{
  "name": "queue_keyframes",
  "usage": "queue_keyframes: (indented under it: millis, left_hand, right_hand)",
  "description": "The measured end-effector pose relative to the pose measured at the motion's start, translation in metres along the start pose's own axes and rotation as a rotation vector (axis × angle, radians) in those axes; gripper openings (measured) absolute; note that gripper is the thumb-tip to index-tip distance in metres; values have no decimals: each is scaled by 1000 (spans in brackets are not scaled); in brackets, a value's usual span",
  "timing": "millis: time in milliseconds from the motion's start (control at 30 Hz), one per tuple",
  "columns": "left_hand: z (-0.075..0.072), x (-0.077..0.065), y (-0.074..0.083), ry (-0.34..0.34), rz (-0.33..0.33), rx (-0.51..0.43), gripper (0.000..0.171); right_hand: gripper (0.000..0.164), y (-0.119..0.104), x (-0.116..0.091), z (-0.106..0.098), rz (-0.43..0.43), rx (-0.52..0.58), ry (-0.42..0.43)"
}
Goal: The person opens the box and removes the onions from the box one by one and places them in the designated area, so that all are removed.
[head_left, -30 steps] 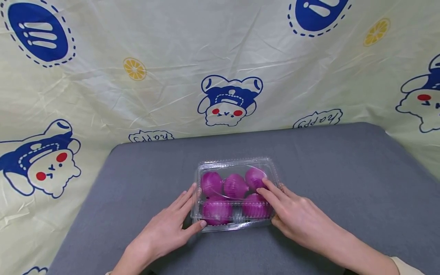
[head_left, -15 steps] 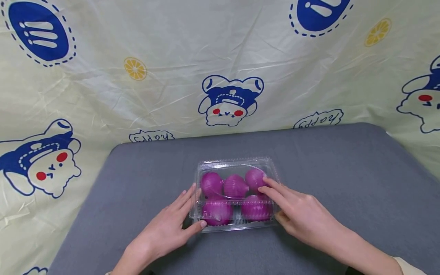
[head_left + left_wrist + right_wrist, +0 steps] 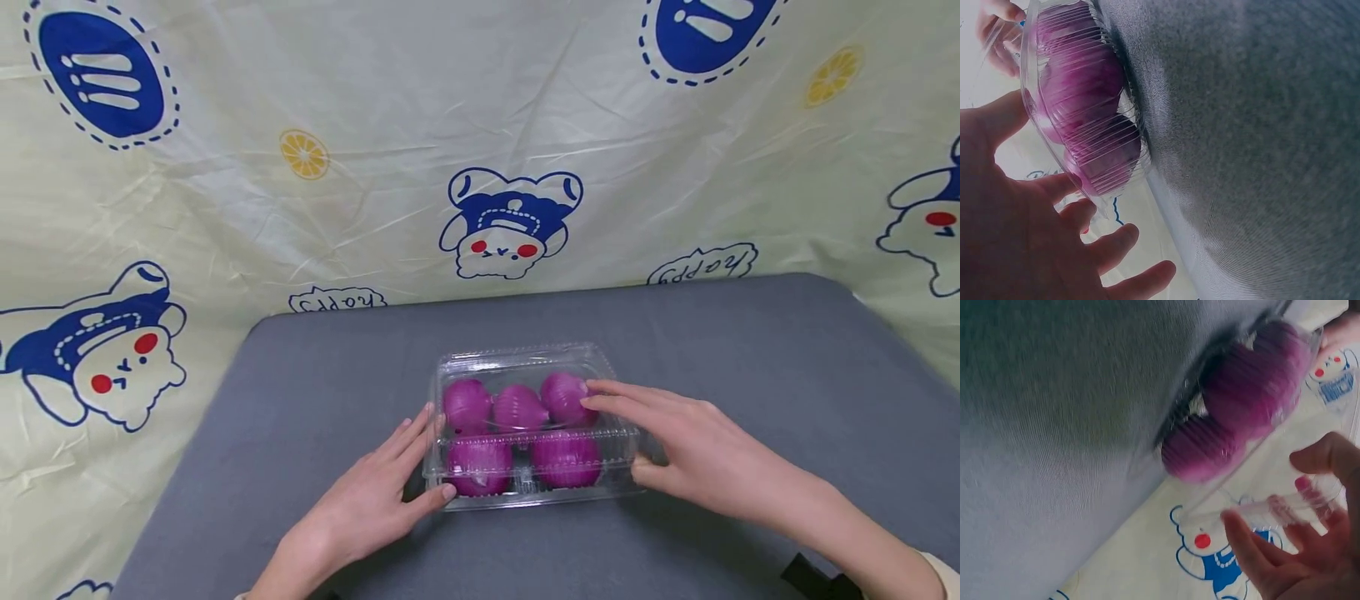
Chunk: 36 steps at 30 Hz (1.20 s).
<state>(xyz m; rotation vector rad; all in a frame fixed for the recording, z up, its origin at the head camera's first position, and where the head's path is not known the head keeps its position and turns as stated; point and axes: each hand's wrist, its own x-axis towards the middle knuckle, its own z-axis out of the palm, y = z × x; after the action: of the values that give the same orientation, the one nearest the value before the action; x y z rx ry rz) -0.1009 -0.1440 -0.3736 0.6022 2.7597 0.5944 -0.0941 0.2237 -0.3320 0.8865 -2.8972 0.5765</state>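
Note:
A clear plastic clamshell box (image 3: 525,500) lies on the grey tabletop, holding several purple onions (image 3: 566,458). Its see-through lid (image 3: 517,360) sits over them, with the right side raised off the base in the right wrist view. My right hand (image 3: 705,454) grips the lid's right side between thumb and fingers; some of those fingers show through the plastic (image 3: 1285,512). On the other side my left hand (image 3: 367,496) rests against the box, thumb at the front corner and fingers spread along the left edge. In the left wrist view the box wall (image 3: 1094,106) is ribbed.
The grey cloth-covered table (image 3: 360,358) surrounds the box. Behind it hangs a pale curtain (image 3: 390,92) printed with blue cartoon bears and orange slices. A small black object (image 3: 817,579) shows under the right forearm.
My right hand has moved to the right, and the lid's right side has lifted and shifted outward with it. My left hand has stayed at the box's left edge. The head view has shifted slightly.

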Motion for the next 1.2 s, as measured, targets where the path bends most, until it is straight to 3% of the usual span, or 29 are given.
queue_keyframes:
  millis: [300, 533, 800, 1067, 1200]
  left_hand:
    - [0, 1, 2, 2, -3, -12, 84]
    - [0, 2, 1, -6, -13, -11, 84]
    - [1, 1, 0, 20, -1, -10, 81]
    - [1, 2, 0, 10, 5, 2, 81]
    - [0, 2, -1, 12, 14, -17, 80]
  right_hand:
    - [75, 23, 3, -4, 32, 248, -56]
    - [68, 34, 9, -8, 29, 341, -43]
    - [55, 37, 22, -16, 44, 399, 104]
    - [45, 38, 34, -19, 165, 371, 278]
    - [43, 38, 44, -19, 177, 352, 344]
